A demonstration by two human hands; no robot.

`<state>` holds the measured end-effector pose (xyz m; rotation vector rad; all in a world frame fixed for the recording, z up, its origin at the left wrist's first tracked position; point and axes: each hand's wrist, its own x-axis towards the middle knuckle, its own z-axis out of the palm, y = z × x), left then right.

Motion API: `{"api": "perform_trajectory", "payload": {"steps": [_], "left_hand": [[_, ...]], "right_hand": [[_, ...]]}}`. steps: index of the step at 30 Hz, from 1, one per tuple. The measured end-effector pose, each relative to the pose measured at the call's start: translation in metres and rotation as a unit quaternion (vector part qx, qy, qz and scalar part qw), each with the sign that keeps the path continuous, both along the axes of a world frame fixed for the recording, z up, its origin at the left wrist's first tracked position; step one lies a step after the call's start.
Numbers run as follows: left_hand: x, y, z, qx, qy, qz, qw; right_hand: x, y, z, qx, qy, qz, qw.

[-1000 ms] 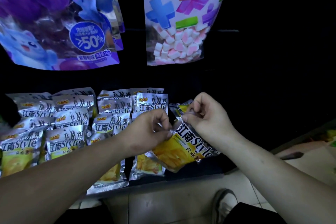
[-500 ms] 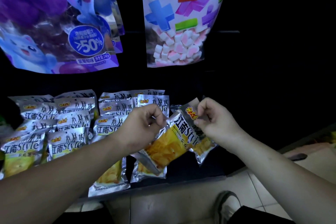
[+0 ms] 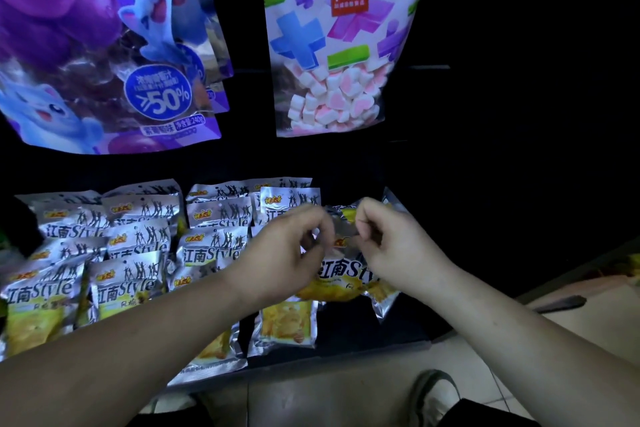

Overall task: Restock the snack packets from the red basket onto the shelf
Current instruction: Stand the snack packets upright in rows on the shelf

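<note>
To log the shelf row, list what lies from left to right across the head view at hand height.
At that height: stacked silver snack packets → left hand → held packet, pinched at its top by both hands → right hand → dark elongated object at far right.

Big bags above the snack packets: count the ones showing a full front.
2. The purple grape bag is at upper left; the marshmallow bag is at upper centre. Edges behind the purple one suggest more hidden there.
</note>
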<state>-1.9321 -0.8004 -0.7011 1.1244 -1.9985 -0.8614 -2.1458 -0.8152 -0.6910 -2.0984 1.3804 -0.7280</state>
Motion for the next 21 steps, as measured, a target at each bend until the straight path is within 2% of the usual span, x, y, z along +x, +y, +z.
{"api": "perform_trajectory", "payload": {"steps": [4,7,10,12,16,18,21], "left_hand": [[-0.002,-0.004,-0.008,-0.037,-0.017,0.019,0.999],[-0.005,-0.007,-0.009,0.021,-0.027,0.064,0.997],[-0.008,-0.009,-0.017,0.068,-0.056,0.070,0.994],[-0.012,-0.009,-0.023,0.098,-0.082,0.072,0.989],[-0.025,-0.010,-0.029,0.156,-0.124,0.099,0.975],[-0.030,-0.012,-0.035,0.178,-0.100,0.112,0.973],[-0.030,-0.021,-0.051,0.216,-0.031,0.144,0.965]], "right_hand": [[-0.009,-0.003,-0.009,0.009,0.022,-0.067,0.997],[-0.022,-0.005,-0.011,0.024,0.046,-0.111,0.992],[-0.037,-0.004,-0.019,0.146,0.052,-0.122,0.980],[-0.047,0.001,-0.030,0.245,0.079,-0.117,0.959],[-0.060,0.006,-0.041,0.332,0.155,-0.092,0.926],[-0.062,-0.007,-0.044,0.330,0.174,-0.087,0.924],[-0.062,-0.039,-0.065,0.264,0.173,-0.078,0.946]]}}
